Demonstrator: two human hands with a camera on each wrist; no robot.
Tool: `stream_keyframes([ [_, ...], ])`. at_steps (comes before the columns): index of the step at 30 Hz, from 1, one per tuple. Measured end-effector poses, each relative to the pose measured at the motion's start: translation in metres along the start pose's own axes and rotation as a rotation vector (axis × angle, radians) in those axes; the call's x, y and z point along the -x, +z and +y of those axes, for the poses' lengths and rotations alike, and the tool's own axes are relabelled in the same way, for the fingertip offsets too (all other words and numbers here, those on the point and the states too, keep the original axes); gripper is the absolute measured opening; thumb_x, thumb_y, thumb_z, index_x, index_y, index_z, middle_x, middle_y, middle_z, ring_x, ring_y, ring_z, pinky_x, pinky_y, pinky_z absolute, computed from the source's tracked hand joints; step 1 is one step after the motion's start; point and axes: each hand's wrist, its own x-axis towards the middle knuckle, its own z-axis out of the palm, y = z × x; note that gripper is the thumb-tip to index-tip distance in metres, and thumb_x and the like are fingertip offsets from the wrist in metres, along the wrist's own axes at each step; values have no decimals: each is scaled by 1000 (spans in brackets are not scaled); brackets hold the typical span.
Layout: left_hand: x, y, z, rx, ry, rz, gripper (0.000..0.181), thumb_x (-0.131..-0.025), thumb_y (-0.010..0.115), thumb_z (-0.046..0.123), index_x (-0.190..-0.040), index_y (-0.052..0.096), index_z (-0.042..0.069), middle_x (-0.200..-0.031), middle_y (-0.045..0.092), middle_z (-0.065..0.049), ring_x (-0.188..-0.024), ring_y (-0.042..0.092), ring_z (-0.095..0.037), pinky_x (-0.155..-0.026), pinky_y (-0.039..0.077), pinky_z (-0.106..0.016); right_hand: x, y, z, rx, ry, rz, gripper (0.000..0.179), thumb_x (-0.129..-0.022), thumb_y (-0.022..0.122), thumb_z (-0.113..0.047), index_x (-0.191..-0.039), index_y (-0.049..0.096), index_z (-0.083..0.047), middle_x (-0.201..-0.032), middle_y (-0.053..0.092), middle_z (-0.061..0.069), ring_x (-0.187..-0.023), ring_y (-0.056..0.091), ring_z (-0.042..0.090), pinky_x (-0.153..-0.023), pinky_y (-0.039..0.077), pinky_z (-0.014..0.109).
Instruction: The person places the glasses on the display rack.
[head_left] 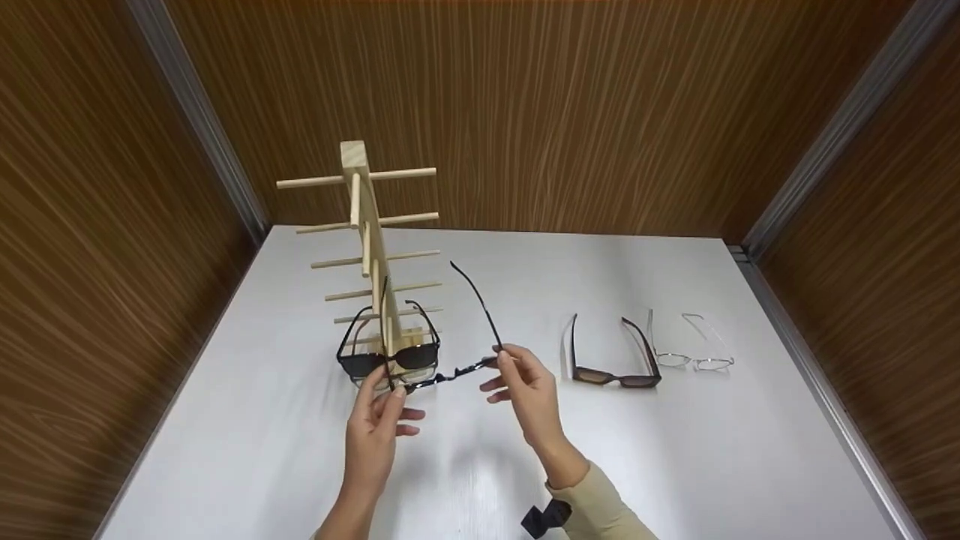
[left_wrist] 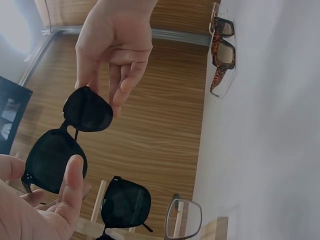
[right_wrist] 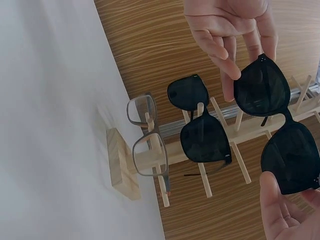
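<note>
A pair of black sunglasses (left_wrist: 56, 159) with dark lenses is up in the air between both hands, temples unfolded and pointing away from me. My left hand (head_left: 373, 424) pinches it at the left end of the frame, thumb and fingers by the hinge. At the other end, my right hand (head_left: 534, 390) pinches the frame near its hinge. Just behind the left hand rises a wooden peg rack (head_left: 379, 270). On its lower pegs hang another pair of black sunglasses (right_wrist: 202, 135) and, beneath, grey-framed eyeglasses (right_wrist: 150, 152).
To the right on the white table (head_left: 480, 300) lie tortoiseshell sunglasses (head_left: 616, 379) with open temples, and beside them thin silver wire eyeglasses (head_left: 694, 362). Wood-grain panels (head_left: 525, 112) enclose the table at the back and both sides. Upper rack pegs (head_left: 405, 173) stick out sideways.
</note>
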Motion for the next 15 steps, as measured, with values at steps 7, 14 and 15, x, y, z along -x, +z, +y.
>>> stream_keyframes([
  [7,1,-14,8,-36,-14,54,42,-98,48,20,-139,39,14,-107,64,-18,-79,66,-31,-62,55,-37,0,21,-20,28,6,-34,23,-97,49,-7,-113,57,7,-98,61,29,-71,61,49,-62,53,50],
  [14,-6,-26,19,-79,-35,87,44,-99,47,24,-140,37,13,-108,64,-19,-78,66,-28,-63,55,-34,-8,37,-27,42,27,-33,23,-96,51,-9,-112,59,6,-95,64,26,-69,60,51,-62,52,52],
  [15,-7,-28,20,-87,-38,90,44,-99,47,25,-141,37,14,-107,64,-19,-77,66,-27,-63,55,-34,-9,38,-28,43,30,-33,22,-96,51,-9,-111,59,6,-95,65,25,-69,60,51,-62,52,52],
])
